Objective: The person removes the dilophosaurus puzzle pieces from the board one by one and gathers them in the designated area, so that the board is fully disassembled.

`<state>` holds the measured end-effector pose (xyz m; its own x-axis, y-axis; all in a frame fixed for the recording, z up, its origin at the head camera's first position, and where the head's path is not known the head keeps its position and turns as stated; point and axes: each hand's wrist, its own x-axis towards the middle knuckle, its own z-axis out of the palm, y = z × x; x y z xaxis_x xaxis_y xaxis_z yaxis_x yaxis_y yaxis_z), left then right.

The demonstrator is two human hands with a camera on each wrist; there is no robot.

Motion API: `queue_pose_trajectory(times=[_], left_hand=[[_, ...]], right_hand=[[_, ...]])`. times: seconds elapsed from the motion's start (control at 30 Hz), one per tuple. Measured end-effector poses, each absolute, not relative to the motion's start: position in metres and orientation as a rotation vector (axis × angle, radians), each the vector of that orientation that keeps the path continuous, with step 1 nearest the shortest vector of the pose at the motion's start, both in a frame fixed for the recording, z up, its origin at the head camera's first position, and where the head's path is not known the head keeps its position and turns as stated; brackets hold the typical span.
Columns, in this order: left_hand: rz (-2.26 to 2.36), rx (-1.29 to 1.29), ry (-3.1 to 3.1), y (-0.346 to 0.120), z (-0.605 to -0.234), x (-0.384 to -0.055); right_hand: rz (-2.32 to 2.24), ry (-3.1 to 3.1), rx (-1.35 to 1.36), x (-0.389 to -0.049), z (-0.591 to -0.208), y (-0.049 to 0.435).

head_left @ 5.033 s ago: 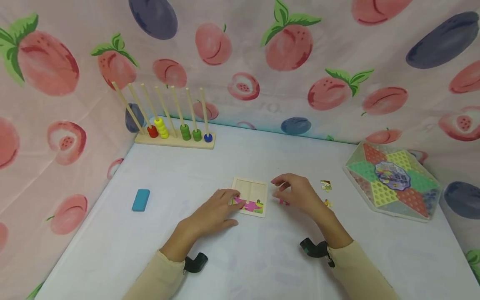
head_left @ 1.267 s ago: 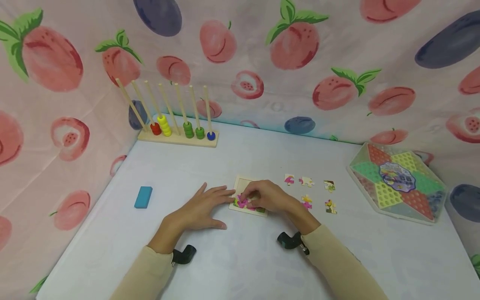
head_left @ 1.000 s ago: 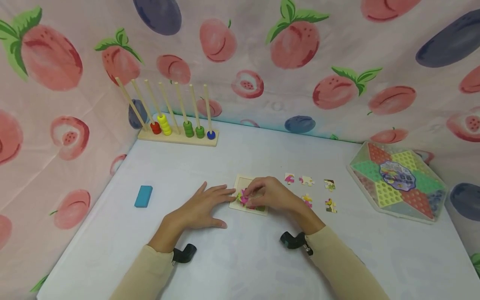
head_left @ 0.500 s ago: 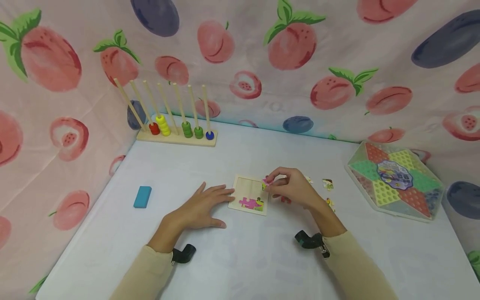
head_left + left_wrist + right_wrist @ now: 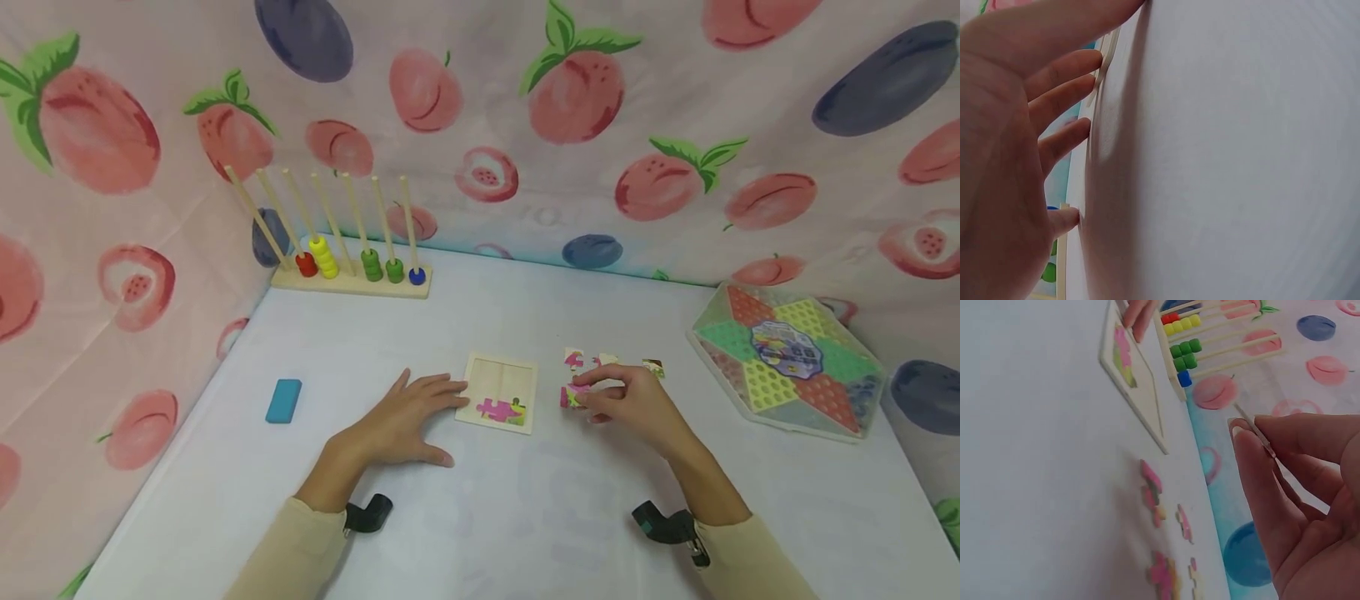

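My left hand [image 5: 408,419] lies spread, its fingertips at the left edge of a small wooden puzzle tray [image 5: 486,364]. In the tray's lower right sits a joined pink-and-green puzzle section [image 5: 501,410]; the lower left shows bare wood. Right of the tray, my right hand [image 5: 637,404] pinches a pink-and-yellow jigsaw piece [image 5: 577,394] between thumb and fingers. The right wrist view shows that held piece [image 5: 1255,430] edge-on, raised off the table. Beneath and beyond the right hand lie several loose pieces, among them a pink one [image 5: 573,358] and a brown-and-green one [image 5: 654,367], some partly hidden.
A wooden bead abacus [image 5: 352,283] with upright rods stands at the back left. A blue block [image 5: 283,401] lies left of my left hand. At the far right rests a hexagonal Chinese checkers box [image 5: 787,358]. Fruit-print cloth hangs behind the white table [image 5: 480,533].
My right hand has lifted the jigsaw piece from the tray's lower left and carried it right, over the loose pieces. Over the last second, the left hand has stayed beside the tray.
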<state>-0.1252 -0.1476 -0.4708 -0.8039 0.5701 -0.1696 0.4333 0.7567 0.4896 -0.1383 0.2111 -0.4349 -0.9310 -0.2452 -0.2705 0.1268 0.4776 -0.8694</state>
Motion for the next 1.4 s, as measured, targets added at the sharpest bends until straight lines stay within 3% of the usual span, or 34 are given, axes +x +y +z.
queue_pose_trajectory(times=[0.5,1.4], left_hand=[[0.637,0.808,2.666,-0.148,-0.475,-0.125],[0.642,0.806,2.664,-0.149,-0.475,-0.124]], right_hand=[[-1.276,2.425,-0.005,-0.102,-0.462,0.197],[-1.009,2.678,0.027,-0.096,-0.465,0.183]])
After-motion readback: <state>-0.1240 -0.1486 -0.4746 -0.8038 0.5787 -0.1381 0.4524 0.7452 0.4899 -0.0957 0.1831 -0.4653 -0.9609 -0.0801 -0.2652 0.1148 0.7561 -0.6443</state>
